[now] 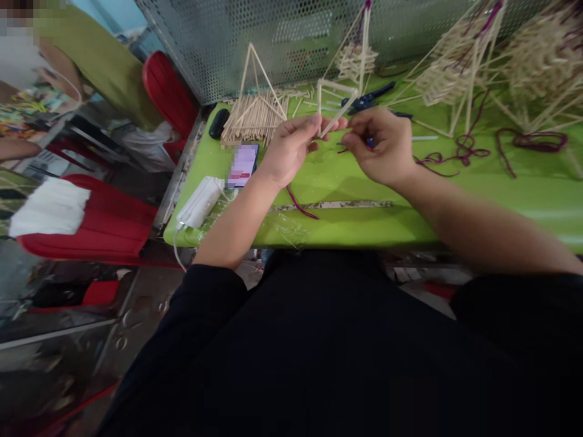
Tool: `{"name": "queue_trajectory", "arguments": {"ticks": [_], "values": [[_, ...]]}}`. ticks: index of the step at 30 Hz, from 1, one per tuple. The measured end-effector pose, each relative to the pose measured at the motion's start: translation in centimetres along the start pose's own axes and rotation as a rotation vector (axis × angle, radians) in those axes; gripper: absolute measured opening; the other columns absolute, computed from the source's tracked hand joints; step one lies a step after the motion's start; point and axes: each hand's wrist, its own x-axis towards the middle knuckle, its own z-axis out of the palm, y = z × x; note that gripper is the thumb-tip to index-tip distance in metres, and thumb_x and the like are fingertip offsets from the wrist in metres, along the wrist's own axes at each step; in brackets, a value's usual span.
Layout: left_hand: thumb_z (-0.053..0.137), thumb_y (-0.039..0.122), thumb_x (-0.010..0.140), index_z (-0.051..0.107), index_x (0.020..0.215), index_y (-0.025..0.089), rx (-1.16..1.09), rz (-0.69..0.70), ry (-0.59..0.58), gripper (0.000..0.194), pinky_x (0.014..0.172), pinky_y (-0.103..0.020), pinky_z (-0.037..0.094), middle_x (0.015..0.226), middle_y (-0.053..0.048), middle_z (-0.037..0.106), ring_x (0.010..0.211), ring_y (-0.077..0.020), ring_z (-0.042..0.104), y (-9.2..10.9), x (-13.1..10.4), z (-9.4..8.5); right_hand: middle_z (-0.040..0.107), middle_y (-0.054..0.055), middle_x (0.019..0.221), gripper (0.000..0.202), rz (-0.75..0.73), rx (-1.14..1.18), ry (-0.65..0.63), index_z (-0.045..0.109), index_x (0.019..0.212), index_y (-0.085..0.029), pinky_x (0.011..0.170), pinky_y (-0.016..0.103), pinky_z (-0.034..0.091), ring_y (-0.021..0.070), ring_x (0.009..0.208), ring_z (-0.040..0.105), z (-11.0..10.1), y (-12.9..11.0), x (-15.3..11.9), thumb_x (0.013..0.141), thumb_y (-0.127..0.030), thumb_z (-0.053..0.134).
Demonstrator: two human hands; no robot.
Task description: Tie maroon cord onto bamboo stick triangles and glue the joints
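Note:
My left hand is closed on a small four-sided frame of thin wooden sticks, pinching its near corner. My right hand is close beside that corner, its fingers pinched together. A bit of blue and a short dark tip show at its fingers, too small to name. From below my left hand a purple cord trails onto the green tabletop. Pliers with dark blue handles lie just behind the frame.
Bundled sticks sit at the back left under a stick pyramid. Near them are a phone and a white power bank. Larger stick structures and loose purple cord occupy the right. A patterned strip lies in front.

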Motion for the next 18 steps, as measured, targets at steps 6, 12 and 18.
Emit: {"name": "queue_trajectory", "arguments": {"ticks": [6,12,18], "values": [[0.074,0.043,0.109,0.088,0.097,0.027,-0.017,0.005,-0.06,0.025,0.104,-0.039,0.068,0.115,0.0,0.09,0.138,-0.028,0.081,-0.7,0.2,-0.2,0.06,0.0,0.071,0.039,0.041,0.04,0.082,0.079,0.11,-0.04,0.063,0.046,0.052,0.0227,0.062,0.05,-0.1,-1.4,-0.1,0.1,-0.078,0.083],[0.078,0.043,0.106,0.088,0.093,0.027,-0.005,-0.007,-0.066,0.023,0.101,-0.039,0.069,0.11,0.0,0.089,0.136,-0.0291,0.082,-0.9,0.2,-0.2,0.056,-0.002,0.066,0.042,-0.02,0.086,0.153,0.084,0.102,-0.037,0.057,0.041,0.038,0.0182,0.056,0.041,0.5,-1.6,-0.1,0.103,-0.079,0.08],[0.073,0.045,0.11,0.089,0.098,0.026,0.022,-0.024,-0.068,0.027,0.101,-0.037,0.067,0.122,-0.002,0.089,0.133,-0.0269,0.083,0.0,-0.1,-0.1,0.053,-0.001,0.063,0.064,-0.049,0.128,0.375,0.071,0.083,-0.029,0.052,0.037,0.022,0.0161,0.054,0.034,0.0,-0.6,2.3,0.093,-0.091,0.081]]}}
